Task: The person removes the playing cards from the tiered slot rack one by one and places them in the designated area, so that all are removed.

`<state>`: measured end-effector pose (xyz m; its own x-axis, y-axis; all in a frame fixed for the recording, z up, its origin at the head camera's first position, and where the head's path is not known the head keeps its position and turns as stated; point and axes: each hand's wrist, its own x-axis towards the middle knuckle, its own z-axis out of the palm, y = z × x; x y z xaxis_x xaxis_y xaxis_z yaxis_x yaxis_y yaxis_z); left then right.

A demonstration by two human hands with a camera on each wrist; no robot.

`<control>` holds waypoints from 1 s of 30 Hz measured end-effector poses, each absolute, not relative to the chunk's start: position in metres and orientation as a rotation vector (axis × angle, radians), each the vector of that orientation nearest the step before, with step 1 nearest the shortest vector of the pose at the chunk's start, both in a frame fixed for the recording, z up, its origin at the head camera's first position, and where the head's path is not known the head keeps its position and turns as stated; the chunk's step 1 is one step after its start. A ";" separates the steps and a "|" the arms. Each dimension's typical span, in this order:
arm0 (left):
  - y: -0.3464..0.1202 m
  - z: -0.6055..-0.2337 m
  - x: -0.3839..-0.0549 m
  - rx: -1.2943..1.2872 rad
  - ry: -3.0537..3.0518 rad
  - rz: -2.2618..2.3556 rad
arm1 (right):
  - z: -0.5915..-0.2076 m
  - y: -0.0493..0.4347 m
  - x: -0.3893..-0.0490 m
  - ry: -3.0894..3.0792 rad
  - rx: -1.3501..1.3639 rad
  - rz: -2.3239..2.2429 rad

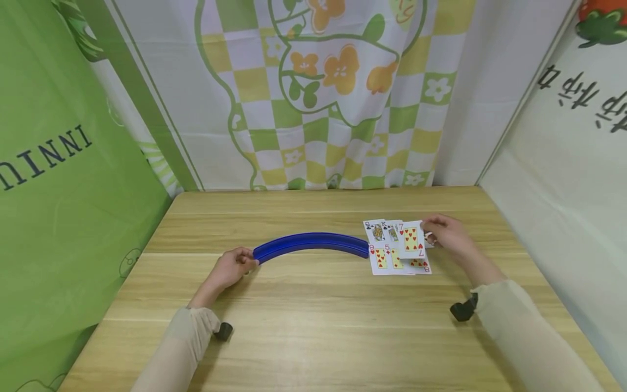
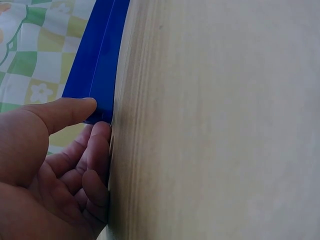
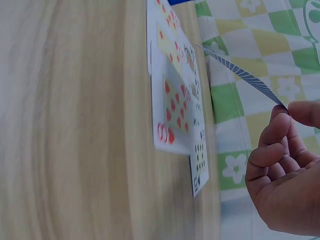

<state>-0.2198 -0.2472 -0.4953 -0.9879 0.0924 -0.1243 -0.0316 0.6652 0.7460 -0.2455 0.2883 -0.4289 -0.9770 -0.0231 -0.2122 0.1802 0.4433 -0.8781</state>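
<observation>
A curved blue playing-card holder (image 1: 311, 239) lies on the table, bowing toward the back. My left hand (image 1: 230, 269) pinches its left end, thumb on top and fingers below, as the left wrist view shows. At the right end of the holder, face-up playing cards lie in two overlapping rows. A queen (image 1: 376, 232) and a king are in the back row; a nine of hearts (image 1: 379, 262), a five of diamonds and an eight of hearts (image 3: 175, 107) are in front. Above them my right hand (image 1: 448, 233) pinches the seven of hearts (image 1: 410, 240) by its edge, partly covering the cards beneath.
The wooden table (image 1: 313, 326) ends at a checked, flowered curtain (image 1: 338, 130) behind. Green cloth (image 1: 63, 218) hangs along the left side and white cloth (image 1: 563, 190) along the right. A black object (image 1: 464, 309) sits at the right sleeve's cuff.
</observation>
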 end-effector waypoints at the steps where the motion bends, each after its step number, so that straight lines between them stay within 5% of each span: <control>1: -0.248 -0.496 -0.220 0.054 2.729 1.221 | -0.430 0.291 -0.245 2.496 0.144 -1.550; 30: -0.248 -0.496 -0.222 0.029 2.723 1.214 | -0.454 0.334 -0.241 2.576 0.171 -1.184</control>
<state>-0.2217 -0.2476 -0.4961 -0.9870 0.0827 -0.1379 -0.0473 0.6704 0.7405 -0.2411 0.3344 -0.4545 -0.9478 -0.0171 -0.3184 0.2305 0.6531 -0.7213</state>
